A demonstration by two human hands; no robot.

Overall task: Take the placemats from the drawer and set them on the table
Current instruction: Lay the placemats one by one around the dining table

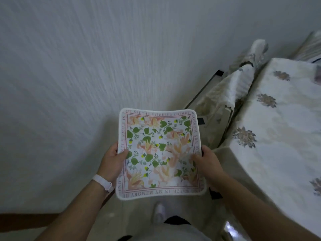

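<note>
A square placemat [160, 153] with a white rim, a pink lettered border and green leaves and peach flowers is held flat in front of me, above the floor. My left hand [112, 162] grips its left edge, thumb on top, with a white band on the wrist. Its right edge is gripped by my right hand [206, 164], also thumb on top. The table [281, 129], under a white cloth with grey flower prints, stands to the right of the placemat. No drawer is in view.
A white textured wall [78, 75] fills the left and top. Chairs with white covers [231, 94] stand against the table's far-left side. The pale floor [132, 218] and my white shoe [159, 211] lie below the placemat.
</note>
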